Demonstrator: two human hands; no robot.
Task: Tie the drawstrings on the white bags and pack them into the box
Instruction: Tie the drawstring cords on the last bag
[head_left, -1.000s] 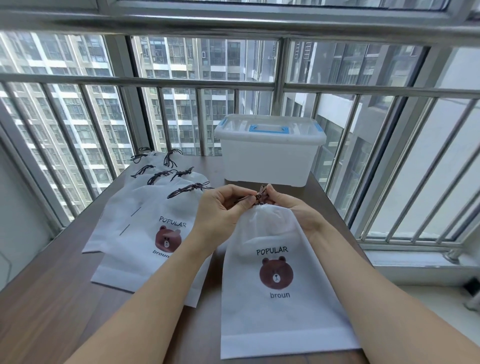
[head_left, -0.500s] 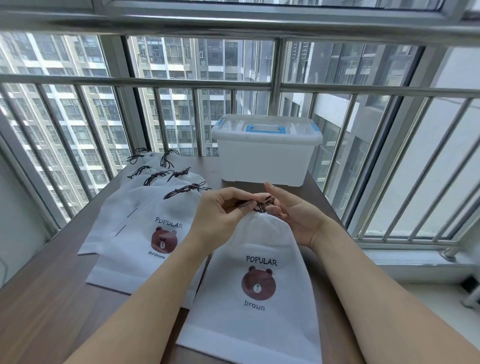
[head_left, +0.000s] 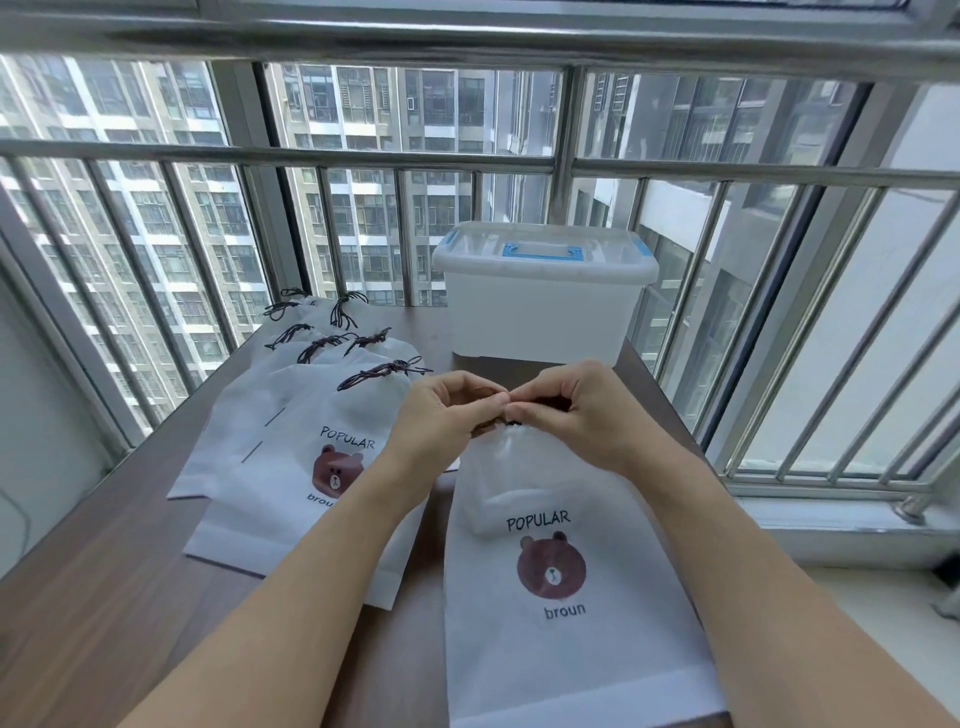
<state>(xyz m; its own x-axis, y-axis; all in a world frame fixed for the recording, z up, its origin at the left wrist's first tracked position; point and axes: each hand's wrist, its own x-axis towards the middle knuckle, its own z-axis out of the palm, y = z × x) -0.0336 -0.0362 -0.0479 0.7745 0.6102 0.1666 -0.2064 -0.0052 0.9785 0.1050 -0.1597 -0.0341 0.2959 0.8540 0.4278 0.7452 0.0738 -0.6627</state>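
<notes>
The person's left hand (head_left: 441, 415) and right hand (head_left: 576, 415) meet at the gathered neck of the nearest white bag (head_left: 566, 597), which lies on the wooden table (head_left: 104, 597) directly in front of them. Both hands have their fingers curled in, fingertips almost touching, pinching the dark drawstring (head_left: 511, 425); most of the cord is hidden under the fingers, so whether the knot is formed cannot be told. To the left lies an overlapping pile of white bags (head_left: 291, 447), their necks drawn in and their dark cords bunched at the top, so these seem tied already. The white plastic storage box (head_left: 540, 317) stands at the far edge of the table, beyond the hands, with its blue-handled lid (head_left: 543, 254) on. Judging by this, tying is near its end, and all the packing remains: the lid must come off and every bag go in.
</notes>
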